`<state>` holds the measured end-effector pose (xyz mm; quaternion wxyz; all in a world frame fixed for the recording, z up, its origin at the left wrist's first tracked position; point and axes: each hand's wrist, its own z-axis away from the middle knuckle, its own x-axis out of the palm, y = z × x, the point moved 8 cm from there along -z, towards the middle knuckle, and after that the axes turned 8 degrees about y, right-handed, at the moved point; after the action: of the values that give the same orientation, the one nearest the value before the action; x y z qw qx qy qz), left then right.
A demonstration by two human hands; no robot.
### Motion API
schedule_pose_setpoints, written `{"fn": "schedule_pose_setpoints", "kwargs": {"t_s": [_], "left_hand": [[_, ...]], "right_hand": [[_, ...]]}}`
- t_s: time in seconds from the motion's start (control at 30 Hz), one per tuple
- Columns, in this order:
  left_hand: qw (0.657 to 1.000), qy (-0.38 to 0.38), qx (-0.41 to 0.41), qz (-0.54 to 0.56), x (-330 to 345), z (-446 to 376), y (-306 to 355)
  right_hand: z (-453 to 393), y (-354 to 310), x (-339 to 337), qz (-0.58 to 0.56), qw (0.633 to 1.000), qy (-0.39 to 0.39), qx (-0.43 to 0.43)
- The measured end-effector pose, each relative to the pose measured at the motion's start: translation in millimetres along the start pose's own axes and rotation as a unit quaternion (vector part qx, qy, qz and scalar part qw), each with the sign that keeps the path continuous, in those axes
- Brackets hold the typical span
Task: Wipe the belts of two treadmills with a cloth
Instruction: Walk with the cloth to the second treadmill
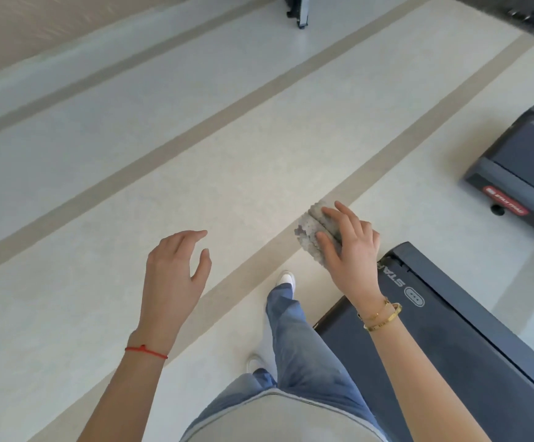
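Fingers [332,215] round cloth [311,232], past treadmill [444,317] end edge, over floor [195,161].

The near treadmill [469,355] lies right of the person's legs [294,339], a second treadmill [520,164] beyond it.

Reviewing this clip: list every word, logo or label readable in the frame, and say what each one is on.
"STA", upside down beside an oval logo; further letters hidden behind the right hand: end cover of the near treadmill.
Red label with white lettering: end of the far treadmill, too blurred to read.
Faint lettering on the far treadmill's belt: unreadable.
Cloth, left hand: no text.
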<state>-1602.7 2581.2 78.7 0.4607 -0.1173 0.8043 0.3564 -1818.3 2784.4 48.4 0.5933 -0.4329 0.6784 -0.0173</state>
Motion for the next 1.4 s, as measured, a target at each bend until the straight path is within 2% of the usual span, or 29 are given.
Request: {"fn": "schedule_pose_setpoints", "kwargs": {"t_s": [0.23,0.57,0.77,1.07,1.23,1.4], "left_hand": [[0.995,-0.038,0.082,0.032,79,-116,65],[0.972,-0.085,0.202,0.085,200,-288,224],[0.943,-0.141,0.275,0.12,285,-351,321],[0.899,-0.205,0.35,0.164,431,-441,466],[0.878,-0.214,0.385,0.188,506,-499,582],[0.828,-0.258,0.453,0.206,563,-513,699]], "right_hand": [[-69,66,-7,0.012,0.997,0.029,0.065],[-198,189,-72,0.057,0.981,0.109,0.15],[-235,267,-99,0.082,0.955,0.164,0.234],[-309,398,-124,0.114,0.909,0.204,0.345],[-377,479,-166,0.127,0.888,0.239,0.371],[-423,550,-216,0.147,0.861,0.282,0.396]]}}
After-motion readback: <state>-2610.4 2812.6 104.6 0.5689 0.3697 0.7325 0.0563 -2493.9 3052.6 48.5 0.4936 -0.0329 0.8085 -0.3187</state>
